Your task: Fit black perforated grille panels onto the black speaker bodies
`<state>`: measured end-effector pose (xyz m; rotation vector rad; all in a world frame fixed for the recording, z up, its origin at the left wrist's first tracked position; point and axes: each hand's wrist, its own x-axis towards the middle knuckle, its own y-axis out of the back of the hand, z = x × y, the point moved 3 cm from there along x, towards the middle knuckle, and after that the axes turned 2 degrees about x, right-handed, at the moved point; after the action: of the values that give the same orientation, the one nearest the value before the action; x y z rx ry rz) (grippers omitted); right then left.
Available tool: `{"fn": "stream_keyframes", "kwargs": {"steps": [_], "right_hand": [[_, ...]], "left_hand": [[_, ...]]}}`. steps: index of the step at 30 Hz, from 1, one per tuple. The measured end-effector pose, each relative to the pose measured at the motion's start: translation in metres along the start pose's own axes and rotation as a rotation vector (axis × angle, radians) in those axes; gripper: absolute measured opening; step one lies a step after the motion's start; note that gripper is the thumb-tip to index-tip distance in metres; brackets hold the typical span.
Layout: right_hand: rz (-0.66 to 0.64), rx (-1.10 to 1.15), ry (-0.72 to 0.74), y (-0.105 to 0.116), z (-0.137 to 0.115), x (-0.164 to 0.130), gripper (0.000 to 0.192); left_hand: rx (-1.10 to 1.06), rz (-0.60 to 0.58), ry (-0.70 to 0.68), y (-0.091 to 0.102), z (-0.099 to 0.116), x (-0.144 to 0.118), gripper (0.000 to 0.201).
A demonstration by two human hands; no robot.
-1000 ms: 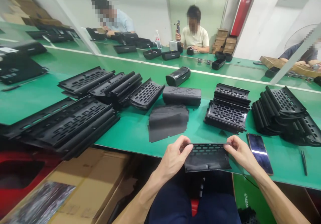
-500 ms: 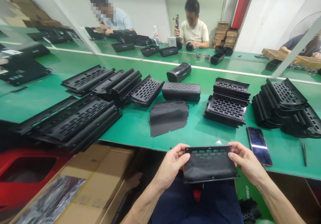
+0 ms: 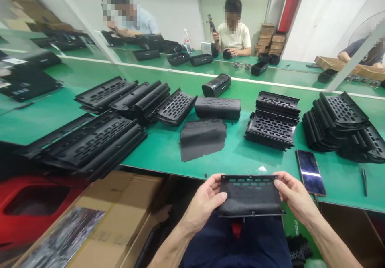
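Both my hands hold a black slotted grille panel [image 3: 250, 196] over my lap, just off the near edge of the green table [image 3: 168, 152]. My left hand [image 3: 204, 204] grips its left end, thumb on top. My right hand [image 3: 293, 196] grips its right end. A dark cloth layer covers most of the panel's face, and a row of slots shows along its top edge. A stack of black cloth sheets [image 3: 202, 139] lies on the table in front of me.
Stacks of black grille panels lie left [image 3: 87, 144], centre [image 3: 168, 107], right [image 3: 272, 125] and far right [image 3: 339, 127]. A finished speaker body [image 3: 217, 107], a phone [image 3: 311, 172] and tweezers [image 3: 364, 182] lie nearby. Cardboard boxes [image 3: 120, 216] stand lower left. Other people work at the far bench.
The panel has come off the table edge toward my lap and tilted so its cloth-covered face is toward me. Both hands kept their grip on its ends.
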<state>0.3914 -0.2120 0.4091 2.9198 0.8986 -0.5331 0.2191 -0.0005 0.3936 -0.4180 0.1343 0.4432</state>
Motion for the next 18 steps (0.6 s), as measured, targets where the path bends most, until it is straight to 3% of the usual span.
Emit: {"fn": "stream_keyframes", "kwargs": {"steps": [8, 18], "right_hand": [[0.03, -0.11, 0.102, 0.0004, -0.0046, -0.0003, 0.051], [0.018, -0.041, 0.052, 0.0002, -0.001, -0.0009, 0.058]], "left_hand": [[-0.039, 0.021, -0.011, -0.0026, -0.0058, -0.0016, 0.046], [-0.06, 0.03, 0.015, -0.0062, -0.0081, -0.0037, 0.051]]}}
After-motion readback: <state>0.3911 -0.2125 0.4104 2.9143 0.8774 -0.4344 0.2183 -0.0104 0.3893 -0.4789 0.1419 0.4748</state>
